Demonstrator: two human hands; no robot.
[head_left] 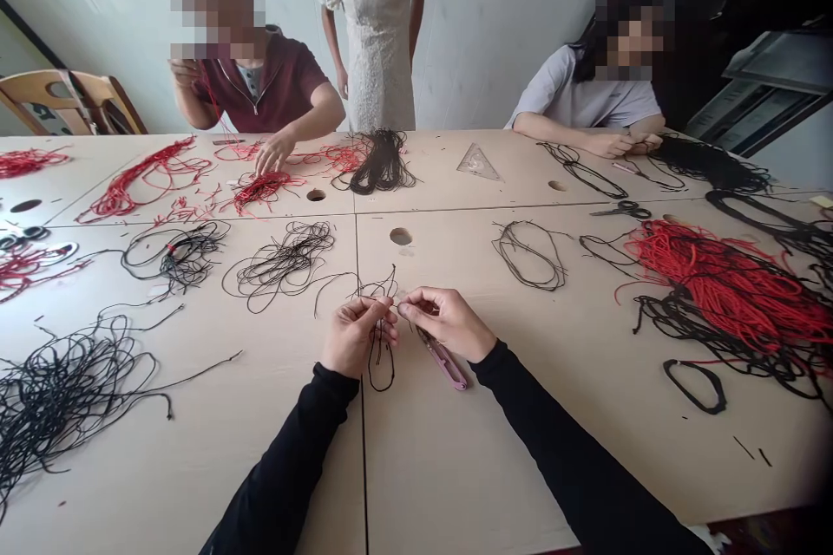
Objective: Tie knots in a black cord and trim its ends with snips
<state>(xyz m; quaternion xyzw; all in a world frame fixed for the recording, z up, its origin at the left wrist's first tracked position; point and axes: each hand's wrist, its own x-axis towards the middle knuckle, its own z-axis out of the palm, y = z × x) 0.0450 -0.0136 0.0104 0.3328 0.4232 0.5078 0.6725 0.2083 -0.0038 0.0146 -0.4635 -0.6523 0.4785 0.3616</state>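
My left hand (357,336) and my right hand (446,323) meet above the pale wooden table (455,442), fingertips pinching a thin black cord (381,355) between them. Below the hands, the cord hangs in a narrow loop onto the tabletop, with its other strands rising in thin curls. A pair of pink thread snips (446,362) slants out from under my right hand, close to its heel. Whether that hand grips them or they only lie on the table, I cannot tell.
Tangled black cord (65,390) spreads to my left, and a large red-and-black heap (722,286) lies to my right. Black scissors (621,210) and a clear set square (478,163) rest farther off. Across the table, a seated person's hand (274,152) touches red cord.
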